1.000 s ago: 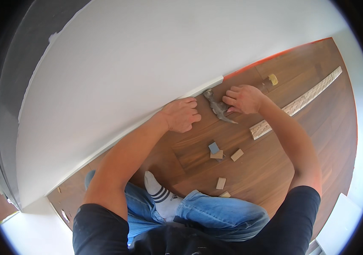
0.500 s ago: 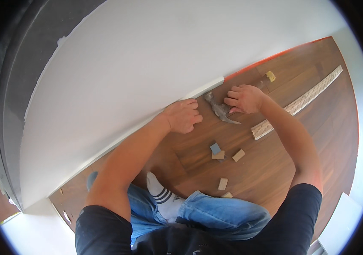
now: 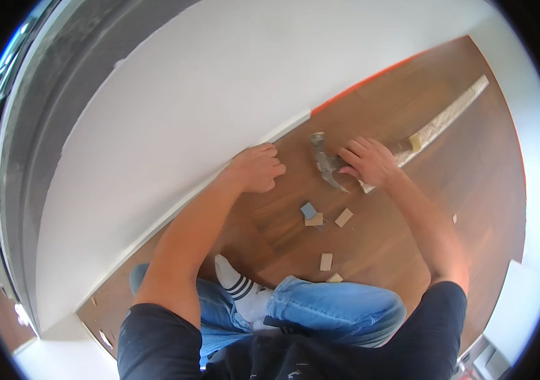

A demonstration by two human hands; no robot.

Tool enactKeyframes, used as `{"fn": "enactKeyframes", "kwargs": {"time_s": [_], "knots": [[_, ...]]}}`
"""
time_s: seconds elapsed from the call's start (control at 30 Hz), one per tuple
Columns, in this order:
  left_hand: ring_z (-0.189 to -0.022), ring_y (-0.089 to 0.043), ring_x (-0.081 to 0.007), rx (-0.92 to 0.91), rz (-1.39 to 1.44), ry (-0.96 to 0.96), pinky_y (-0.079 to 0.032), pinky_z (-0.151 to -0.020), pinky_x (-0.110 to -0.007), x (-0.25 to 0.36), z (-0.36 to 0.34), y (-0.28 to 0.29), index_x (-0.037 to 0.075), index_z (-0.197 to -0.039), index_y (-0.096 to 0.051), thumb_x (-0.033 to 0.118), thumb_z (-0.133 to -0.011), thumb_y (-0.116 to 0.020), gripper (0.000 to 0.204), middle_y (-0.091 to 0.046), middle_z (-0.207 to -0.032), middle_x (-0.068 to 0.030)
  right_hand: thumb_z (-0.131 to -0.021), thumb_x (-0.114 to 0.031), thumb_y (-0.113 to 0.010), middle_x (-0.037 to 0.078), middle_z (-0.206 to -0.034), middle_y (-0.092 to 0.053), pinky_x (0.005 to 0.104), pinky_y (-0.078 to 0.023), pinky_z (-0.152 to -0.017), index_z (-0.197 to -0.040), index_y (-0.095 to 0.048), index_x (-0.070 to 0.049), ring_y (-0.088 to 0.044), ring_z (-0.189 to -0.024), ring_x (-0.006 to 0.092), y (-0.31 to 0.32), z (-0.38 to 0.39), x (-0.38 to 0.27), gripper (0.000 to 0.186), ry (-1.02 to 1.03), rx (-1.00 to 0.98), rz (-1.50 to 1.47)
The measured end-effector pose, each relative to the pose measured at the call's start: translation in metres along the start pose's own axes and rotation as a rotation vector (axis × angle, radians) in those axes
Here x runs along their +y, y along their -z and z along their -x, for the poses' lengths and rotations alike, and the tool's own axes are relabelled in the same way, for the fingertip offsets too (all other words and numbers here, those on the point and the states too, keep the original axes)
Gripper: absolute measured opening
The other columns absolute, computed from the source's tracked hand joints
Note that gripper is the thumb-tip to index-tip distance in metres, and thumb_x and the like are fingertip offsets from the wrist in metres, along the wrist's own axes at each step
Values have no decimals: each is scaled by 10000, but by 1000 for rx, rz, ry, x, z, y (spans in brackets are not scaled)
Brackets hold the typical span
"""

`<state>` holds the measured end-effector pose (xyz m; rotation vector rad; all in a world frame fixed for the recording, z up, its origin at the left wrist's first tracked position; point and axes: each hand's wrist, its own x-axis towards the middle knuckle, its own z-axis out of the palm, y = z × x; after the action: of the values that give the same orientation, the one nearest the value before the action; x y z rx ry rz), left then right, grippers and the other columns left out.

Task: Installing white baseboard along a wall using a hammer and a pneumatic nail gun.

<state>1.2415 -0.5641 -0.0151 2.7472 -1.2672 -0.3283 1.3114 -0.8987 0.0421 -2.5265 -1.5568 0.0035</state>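
Note:
A claw hammer [image 3: 325,163] with a worn grey head and a yellow-ended handle is gripped by my right hand [image 3: 371,163], its head slightly off the wall. My left hand [image 3: 259,168] rests against the white baseboard [image 3: 291,127], fingers curled together and pinched; whatever may be between them is hidden. That baseboard runs along the foot of the white wall and stops just beyond the hammer head. Behind the hammer handle and my right hand lies a long pale strip [image 3: 453,112] of trim on the floor, its near end showing below my fingers.
On the brown wood floor [image 3: 270,237] lie several small blocks, among them a blue one [image 3: 308,210], a tan one [image 3: 344,218] and a pale one [image 3: 326,261]. An orange-red line [image 3: 371,80] edges the floor past the baseboard. My folded legs [image 3: 333,310] are close in front.
My right hand has drawn the hammer away from the wall, its handle now crossing over the long strip. My left hand stays at the baseboard. The whole view has shifted slightly.

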Motion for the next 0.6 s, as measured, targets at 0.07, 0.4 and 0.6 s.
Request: {"fn": "enactKeyframes", "kwargs": {"time_s": [0.07, 0.4, 0.6], "knots": [[-976, -567, -194, -15, -4, -25, -400, -1087, -333, 0, 0, 6, 147, -814, -641, 260, -798, -646, 114, -664, -841, 27, -855, -346, -742, 57, -1079, -621, 401, -519, -848, -1175, -638, -116, -612, -1010, 272, 3, 61, -21, 408, -252, 133, 2], [-945, -596, -234, 130, -30, -29, -449, -1056, -367, 7, -4, 6, 130, -768, -613, 156, -717, -647, 67, -650, -797, -29, -925, -322, -695, 139, -1066, -624, 444, -518, -872, -1191, -633, -30, -609, -1016, 343, -28, 321, -91, 400, -1222, 199, 111], [-917, -581, -264, 119, -5, -33, -447, -1055, -405, 15, -15, 2, 124, -736, -565, 137, -701, -650, 93, -616, -771, -56, -919, -347, -699, 132, -1059, -623, 441, -506, -895, -1187, -641, -41, -600, -1027, 337, -42, 355, -102, 411, -1242, 222, 203]]}}
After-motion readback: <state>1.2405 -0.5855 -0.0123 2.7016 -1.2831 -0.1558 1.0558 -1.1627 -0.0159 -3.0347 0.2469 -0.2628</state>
